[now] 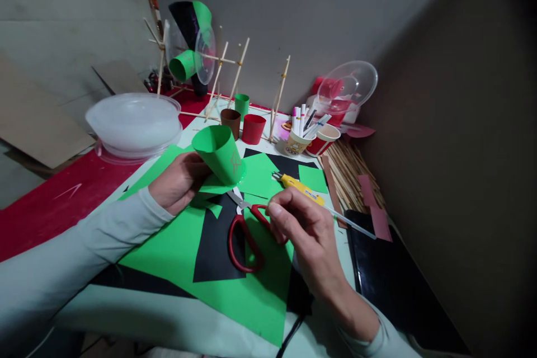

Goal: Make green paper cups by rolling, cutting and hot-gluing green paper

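My left hand [180, 179] grips a green foam cup [220, 156] tilted over the work area, with a flat green piece at its base. Small marks show on the cup's side. My right hand [308, 232] is raised, thumb and forefinger pressed together; whatever they may hold is too small to make out. Just left of that hand, red-handled scissors [247, 240] lie with parted blades, one handle loop partly behind the fingers. A yellow glue gun [300, 187] with a clear glue stick [350, 222] rests behind the right hand. Beneath are green sheets [168, 251] and black sheets [218, 260].
Brown [230, 123], red [254, 130] and green [241, 105] cups stand behind, near stick frames [279, 98]. A marker cup [297, 144] sits at back right. On the left is a clear plastic bowl [134, 123]; wooden sticks [352, 170] and a black tray [403, 285] lie right.
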Available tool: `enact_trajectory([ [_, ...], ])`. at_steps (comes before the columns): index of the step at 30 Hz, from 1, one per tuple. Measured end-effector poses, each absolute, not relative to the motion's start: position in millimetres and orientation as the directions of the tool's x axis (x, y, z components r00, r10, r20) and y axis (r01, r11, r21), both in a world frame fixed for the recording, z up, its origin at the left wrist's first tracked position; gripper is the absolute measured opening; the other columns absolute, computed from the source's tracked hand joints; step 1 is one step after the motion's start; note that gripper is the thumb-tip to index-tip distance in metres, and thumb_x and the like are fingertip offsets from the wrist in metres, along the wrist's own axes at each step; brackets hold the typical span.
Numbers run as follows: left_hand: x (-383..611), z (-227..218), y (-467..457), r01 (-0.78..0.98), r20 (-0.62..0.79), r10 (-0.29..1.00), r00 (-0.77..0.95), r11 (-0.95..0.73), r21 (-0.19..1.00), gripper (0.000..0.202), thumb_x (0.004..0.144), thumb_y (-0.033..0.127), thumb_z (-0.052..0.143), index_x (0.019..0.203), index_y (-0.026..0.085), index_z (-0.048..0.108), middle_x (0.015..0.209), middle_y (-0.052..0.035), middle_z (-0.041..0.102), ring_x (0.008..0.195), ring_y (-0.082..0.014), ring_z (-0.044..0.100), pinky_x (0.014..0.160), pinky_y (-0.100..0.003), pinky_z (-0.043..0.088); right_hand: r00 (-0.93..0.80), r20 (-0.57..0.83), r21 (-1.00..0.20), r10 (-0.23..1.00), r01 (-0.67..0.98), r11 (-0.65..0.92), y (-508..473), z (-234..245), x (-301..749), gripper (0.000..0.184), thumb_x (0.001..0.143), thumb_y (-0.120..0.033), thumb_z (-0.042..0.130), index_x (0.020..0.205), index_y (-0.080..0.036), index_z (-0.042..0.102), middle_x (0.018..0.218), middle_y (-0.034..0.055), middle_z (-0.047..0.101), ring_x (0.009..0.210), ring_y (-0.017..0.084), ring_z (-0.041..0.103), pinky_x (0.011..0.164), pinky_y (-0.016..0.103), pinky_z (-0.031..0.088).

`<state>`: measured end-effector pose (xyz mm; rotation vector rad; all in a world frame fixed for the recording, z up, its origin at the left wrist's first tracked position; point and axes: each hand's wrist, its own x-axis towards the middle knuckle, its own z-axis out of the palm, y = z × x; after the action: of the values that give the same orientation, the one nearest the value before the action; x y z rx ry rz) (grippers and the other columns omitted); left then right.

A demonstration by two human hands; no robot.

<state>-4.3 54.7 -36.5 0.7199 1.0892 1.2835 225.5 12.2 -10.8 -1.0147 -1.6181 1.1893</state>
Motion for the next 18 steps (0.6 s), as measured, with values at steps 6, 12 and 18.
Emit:
enact_trajectory([
  [6, -16.1, -38.3, 70.6, -0.345, -0.253, 0.955, -0.152, 0.189, 0.919, 0.037, 0.097, 0.037, 0.068, 0.129, 0.017, 0.063, 0.129, -0.0107, 0.067, 0.109, -0.0254, 0.069, 0.091, -0.046, 0.062, -0.197, 0.27, -0.961, 0.943, 0.01, 0.277, 12.4, -19.5, 237.9, 0.047, 0.104, -0.042, 0.051, 0.061, -0.024, 0.044, 0.055, -0.0041, 0.04, 0.053, 0.013, 0.039, 0.053, 0.031, 0.031],
  [12, -26.5, -43.9, 76.6, -0.337, -0.288, 0.939, -0.188, 0.214, 0.917, 0.037, 0.098, 0.038, 0.068, 0.129, 0.018, 0.063, 0.129, -0.0107, 0.067, 0.107, -0.025, 0.069, 0.09, -0.046, 0.062, -0.308, 0.262, -0.954, 0.915, 0.061, 0.294, 15.1, -11.9, 231.5, 0.039, 0.103, -0.041, 0.058, 0.071, -0.022, 0.068, 0.056, -0.0016, 0.061, 0.049, 0.012, 0.052, 0.05, 0.027, 0.038],
  [18, -25.6, -38.5, 72.8, -0.399, -0.288, 0.957, -0.041, 0.249, 0.883, 0.037, 0.098, 0.038, 0.067, 0.128, 0.017, 0.063, 0.128, -0.0108, 0.067, 0.107, -0.0248, 0.069, 0.09, -0.046, 0.062, -0.384, 0.302, -0.913, 0.873, 0.146, 0.38, 15.4, -9.1, 226.9, 0.016, 0.097, -0.032, 0.067, 0.09, -0.025, 0.08, 0.078, 0.002, 0.078, 0.065, 0.016, 0.065, 0.062, 0.03, 0.046],
])
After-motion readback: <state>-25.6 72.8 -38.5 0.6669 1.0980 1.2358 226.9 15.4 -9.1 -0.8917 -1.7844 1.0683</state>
